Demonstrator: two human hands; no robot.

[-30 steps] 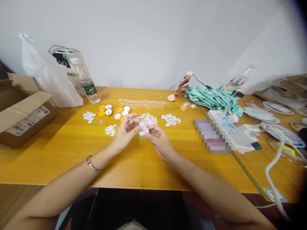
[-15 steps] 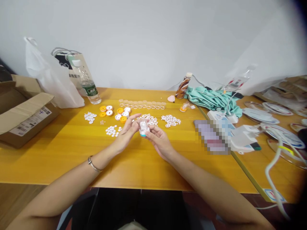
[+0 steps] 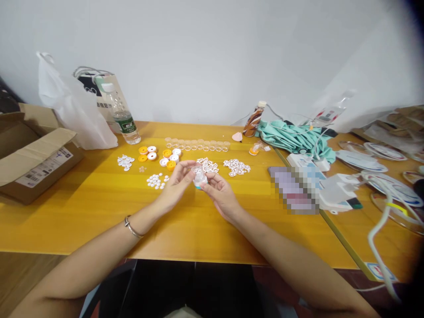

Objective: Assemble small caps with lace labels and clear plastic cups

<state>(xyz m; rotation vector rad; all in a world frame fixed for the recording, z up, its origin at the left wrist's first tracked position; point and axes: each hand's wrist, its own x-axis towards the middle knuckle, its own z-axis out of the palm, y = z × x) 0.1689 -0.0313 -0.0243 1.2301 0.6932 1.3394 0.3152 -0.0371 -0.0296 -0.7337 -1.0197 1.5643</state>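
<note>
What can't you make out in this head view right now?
- Small clear container: contents too small; fingers of left hand and right hand cover its sides.
- Object right of the hands: pixelated.
- Cardboard box: cut off by left edge.

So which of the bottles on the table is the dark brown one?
The small brown bottle with a white cap, beside the teal cloth; the bottle with the green label at left is clear.

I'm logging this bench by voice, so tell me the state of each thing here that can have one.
small clear container: held upright between both hands
left hand: pinching the container
right hand: gripping the container
water bottle: capped, upright
brown drink bottle: capped, leaning
cardboard box: flaps open
</note>
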